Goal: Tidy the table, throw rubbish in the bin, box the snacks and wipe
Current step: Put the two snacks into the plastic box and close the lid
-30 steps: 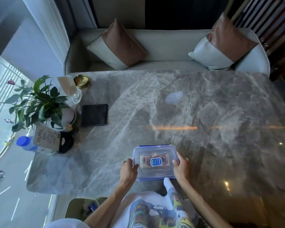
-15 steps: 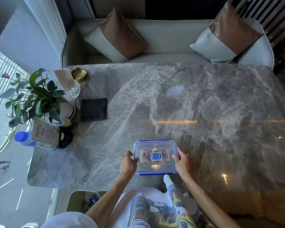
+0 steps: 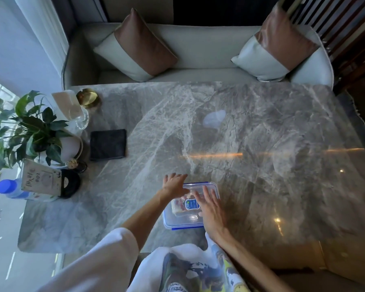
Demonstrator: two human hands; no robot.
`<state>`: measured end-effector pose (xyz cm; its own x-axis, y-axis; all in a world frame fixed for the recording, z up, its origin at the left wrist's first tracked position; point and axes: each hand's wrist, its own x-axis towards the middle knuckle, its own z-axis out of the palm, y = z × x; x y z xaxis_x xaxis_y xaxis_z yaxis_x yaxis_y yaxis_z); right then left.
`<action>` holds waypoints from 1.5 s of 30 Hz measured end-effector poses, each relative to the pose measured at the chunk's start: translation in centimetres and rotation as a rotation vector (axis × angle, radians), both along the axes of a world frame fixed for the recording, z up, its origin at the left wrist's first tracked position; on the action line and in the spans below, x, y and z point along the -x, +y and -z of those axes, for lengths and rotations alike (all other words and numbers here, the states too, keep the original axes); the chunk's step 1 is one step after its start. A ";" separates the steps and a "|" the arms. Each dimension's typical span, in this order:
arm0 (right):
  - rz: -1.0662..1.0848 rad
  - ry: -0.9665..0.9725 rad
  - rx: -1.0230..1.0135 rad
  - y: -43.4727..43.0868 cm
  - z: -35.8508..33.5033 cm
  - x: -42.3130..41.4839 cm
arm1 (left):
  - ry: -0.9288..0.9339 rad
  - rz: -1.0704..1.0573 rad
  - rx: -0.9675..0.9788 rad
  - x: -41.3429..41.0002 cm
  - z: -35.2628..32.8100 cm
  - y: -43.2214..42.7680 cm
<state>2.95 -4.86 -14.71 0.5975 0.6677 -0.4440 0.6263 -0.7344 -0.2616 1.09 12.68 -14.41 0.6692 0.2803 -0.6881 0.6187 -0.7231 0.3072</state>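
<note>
A clear plastic box (image 3: 182,220) with a blue-rimmed lid sits near the front edge of the marble table (image 3: 261,144). Inside it lies a red snack packet with a blue label (image 3: 185,204). My left hand (image 3: 174,183) rests over the box's far left corner, fingers spread and reaching past the lid onto the table. Flat on the right half of the lid lies my right hand (image 3: 211,207), fingers straight and apart. Neither hand grips anything.
At the table's left stand a potted plant (image 3: 30,131), a glass (image 3: 81,121), a gold dish (image 3: 88,99), a dark folded cloth (image 3: 108,144), a card stand (image 3: 40,179) and a blue-capped bottle (image 3: 7,187). A sofa with two cushions lies beyond.
Both hands left the box's sides. The left one moved up to the far left corner, the right one moved onto the lid. The box stayed in place.
</note>
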 end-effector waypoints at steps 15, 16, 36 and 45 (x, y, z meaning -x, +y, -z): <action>-0.004 -0.112 0.116 0.0 1.8 -0.1 | -0.254 -0.113 -0.099 -1.1 0.9 -1.2; 0.002 -0.098 0.118 0.1 1.6 0.0 | -0.271 -0.113 -0.117 -1.0 0.9 -1.4; 1.646 1.331 -0.466 -5.5 0.2 4.2 | -0.428 0.419 -0.147 10.5 3.9 -5.1; 1.559 1.271 -0.431 -5.5 -1.5 3.2 | -0.357 0.474 -0.253 10.3 4.2 -5.5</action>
